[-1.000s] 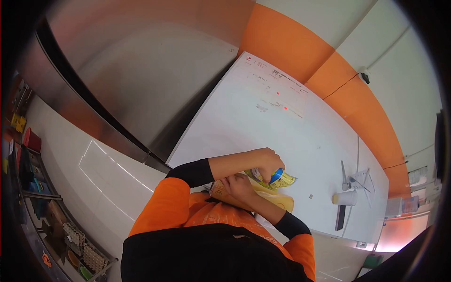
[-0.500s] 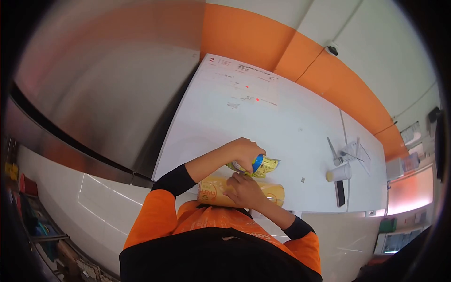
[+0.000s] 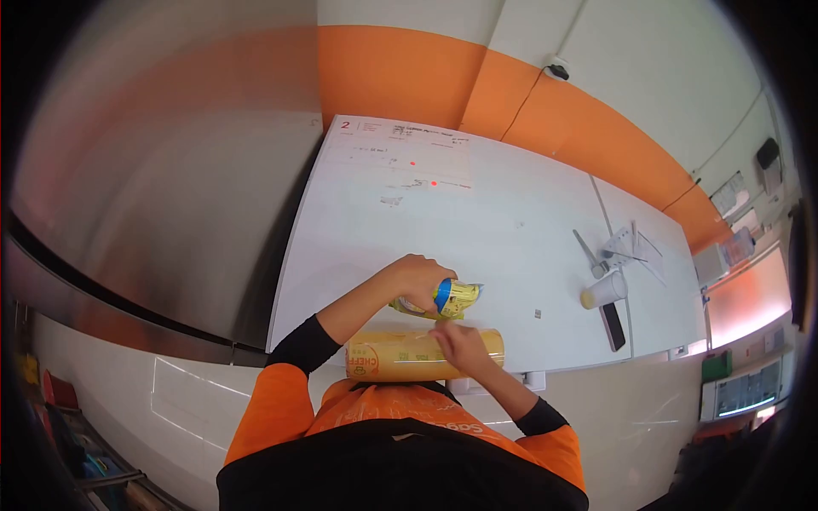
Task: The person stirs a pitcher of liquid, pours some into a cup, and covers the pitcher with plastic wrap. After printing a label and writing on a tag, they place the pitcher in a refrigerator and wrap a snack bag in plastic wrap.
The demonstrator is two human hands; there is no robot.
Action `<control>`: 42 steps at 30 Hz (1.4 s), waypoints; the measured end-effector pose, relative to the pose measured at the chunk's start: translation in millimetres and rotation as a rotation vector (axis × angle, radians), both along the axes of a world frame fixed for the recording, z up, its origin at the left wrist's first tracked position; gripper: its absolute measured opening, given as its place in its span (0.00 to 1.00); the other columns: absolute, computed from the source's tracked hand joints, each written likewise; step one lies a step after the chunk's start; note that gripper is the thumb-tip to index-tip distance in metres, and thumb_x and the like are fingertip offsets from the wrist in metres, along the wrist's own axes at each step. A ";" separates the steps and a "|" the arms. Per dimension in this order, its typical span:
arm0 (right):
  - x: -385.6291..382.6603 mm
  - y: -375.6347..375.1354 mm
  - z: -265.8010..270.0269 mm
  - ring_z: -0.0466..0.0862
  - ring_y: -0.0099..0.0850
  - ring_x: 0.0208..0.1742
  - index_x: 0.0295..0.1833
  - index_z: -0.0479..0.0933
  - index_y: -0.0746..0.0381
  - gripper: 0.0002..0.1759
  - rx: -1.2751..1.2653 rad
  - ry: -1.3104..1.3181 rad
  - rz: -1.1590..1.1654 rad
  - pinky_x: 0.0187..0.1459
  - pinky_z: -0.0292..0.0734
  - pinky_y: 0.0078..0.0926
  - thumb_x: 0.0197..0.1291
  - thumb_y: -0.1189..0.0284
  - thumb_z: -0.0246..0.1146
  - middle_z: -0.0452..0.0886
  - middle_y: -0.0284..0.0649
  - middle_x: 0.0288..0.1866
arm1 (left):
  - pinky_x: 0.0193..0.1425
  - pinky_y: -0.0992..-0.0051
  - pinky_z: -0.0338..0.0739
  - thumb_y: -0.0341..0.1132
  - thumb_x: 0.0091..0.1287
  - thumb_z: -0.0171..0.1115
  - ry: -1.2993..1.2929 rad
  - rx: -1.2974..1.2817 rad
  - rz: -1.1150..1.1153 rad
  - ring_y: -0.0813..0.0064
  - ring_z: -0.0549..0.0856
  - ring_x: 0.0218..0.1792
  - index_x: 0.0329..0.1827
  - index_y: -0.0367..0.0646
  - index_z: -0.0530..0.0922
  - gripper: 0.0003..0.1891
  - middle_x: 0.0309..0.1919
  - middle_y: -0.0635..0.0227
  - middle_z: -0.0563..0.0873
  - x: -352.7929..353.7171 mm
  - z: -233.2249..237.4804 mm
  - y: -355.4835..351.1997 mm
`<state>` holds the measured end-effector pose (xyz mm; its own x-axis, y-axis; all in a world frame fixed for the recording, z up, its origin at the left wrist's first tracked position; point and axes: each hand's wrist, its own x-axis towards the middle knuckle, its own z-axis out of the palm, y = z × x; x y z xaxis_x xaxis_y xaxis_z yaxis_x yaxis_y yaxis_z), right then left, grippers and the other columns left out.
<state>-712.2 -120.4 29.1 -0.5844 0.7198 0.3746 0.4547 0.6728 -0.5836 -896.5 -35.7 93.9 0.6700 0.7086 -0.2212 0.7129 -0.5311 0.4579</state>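
My left hand is wrapped over a yellow-and-green plastic packet with a blue band, holding it at the table's front edge. Its fingers partly cover the packet, so what it contains cannot be read. Just below lies a large yellow roll of cling film, sideways against my body, with red "CHEFF" lettering at its left end. Over the roll's right half, my right hand is closed in a pinch. Whatever lies between those fingertips is too small to make out.
The white table carries a printed sheet at the back left. To the right stand a tipped translucent cup, a dark flat bar and papers. A steel cabinet borders the left side.
My right hand has moved right along the roll, uncovering more of its middle. My left hand still grips the packet. The camera view has shifted slightly.
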 end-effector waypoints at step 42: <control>32.7 38.9 20.5 0.74 0.27 0.49 0.53 0.72 0.65 0.19 -1.163 -0.062 0.304 0.51 0.68 0.21 0.65 0.62 0.55 0.77 0.42 0.48 | 0.43 0.62 0.74 0.48 0.49 0.69 -0.316 -0.444 -0.239 0.52 0.81 0.39 0.53 0.45 0.67 0.31 0.35 0.55 0.82 15.2 24.8 -82.6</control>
<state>-679.5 -81.5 49.6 -0.7829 0.4380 -0.4417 0.4171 -0.1572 -0.8952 -881.3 -118.3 118.7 0.8813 0.4152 -0.2258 0.3902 -0.3696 0.8433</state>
